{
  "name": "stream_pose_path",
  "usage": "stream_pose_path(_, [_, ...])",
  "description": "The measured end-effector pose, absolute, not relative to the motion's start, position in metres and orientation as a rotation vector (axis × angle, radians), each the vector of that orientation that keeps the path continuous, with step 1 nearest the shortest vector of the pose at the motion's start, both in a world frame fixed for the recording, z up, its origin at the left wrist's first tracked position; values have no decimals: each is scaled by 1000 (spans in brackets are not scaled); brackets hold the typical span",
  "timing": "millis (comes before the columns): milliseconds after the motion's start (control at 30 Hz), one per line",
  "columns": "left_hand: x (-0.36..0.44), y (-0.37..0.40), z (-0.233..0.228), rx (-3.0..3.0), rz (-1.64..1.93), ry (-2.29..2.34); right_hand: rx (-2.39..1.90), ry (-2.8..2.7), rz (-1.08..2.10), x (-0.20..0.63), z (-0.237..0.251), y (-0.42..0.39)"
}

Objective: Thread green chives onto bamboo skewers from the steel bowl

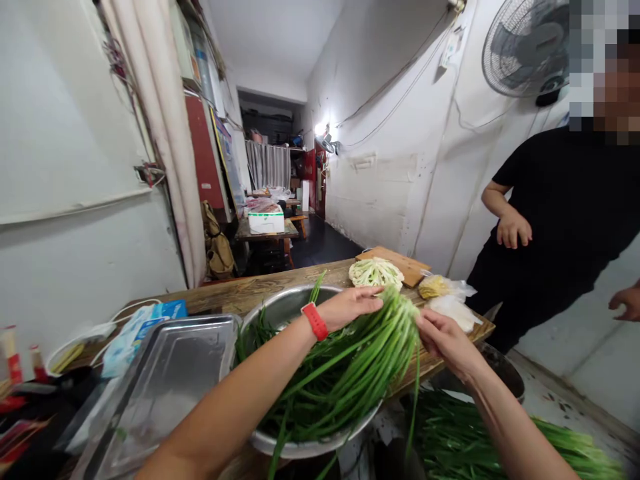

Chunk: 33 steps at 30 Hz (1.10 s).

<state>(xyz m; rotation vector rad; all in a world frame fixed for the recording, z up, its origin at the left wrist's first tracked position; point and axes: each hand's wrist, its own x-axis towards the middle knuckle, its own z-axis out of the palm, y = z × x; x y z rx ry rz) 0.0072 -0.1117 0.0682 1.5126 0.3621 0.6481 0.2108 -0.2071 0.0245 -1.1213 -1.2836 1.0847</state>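
Observation:
A thick bunch of long green chives [365,363] lies across a round metal basin [315,445], its pale stem ends pointing right. My left hand [353,303], with a red watch strap at the wrist, is closed on the bunch near those ends; its fingertips are partly hidden by the stems. On the other side of the stem ends, my right hand [443,333] pinches the chives between thumb and fingers. More chives fill the basin under the bunch, and some leaves hang over its front rim. Just behind my hands sits a cut cauliflower [376,272].
Left of the basin stands a rectangular metal tray [180,363], with a blue packet [145,333] behind it. A wooden board [400,263] and plastic bags [447,288] lie at the table's right end. Below right is another chive heap [460,433]. A person in black [575,193] stands at right.

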Motion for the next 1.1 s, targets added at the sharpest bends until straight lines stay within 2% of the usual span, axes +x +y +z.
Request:
stream_pose_path(67, [-2,-100,57,1625,670,450,-1145,-1140,1063,222,8,-220])
stream_pose_path(133, [-12,-80,39,1878,682,728,-1141,-1026,1042,235,-9,-234])
stream_pose_path(267, [-21,-48,-11,2321,430,1193,-1116,-1028,1037,258,-32,-259])
stream_pose_path(400, [-19,-41,-54,2345,263,1403,-1169,-1132,1016,265,-31,-270])
stream_pose_path(500, [-16,-40,-71,2373,201,1477,-1301,-1142,934,262,-21,-266])
stream_pose_path(700, [-12,-34,-59,2429,296,1578,-1414,-1325,808,257,5,-249])
stream_pose_path(900, [-28,-4,-24,2144,841,1998,-1393,-1355,765,245,27,-238])
stream_pose_path(1100, [-33,20,-3,2065,901,1703,-1333,-1405,901,236,44,-207])
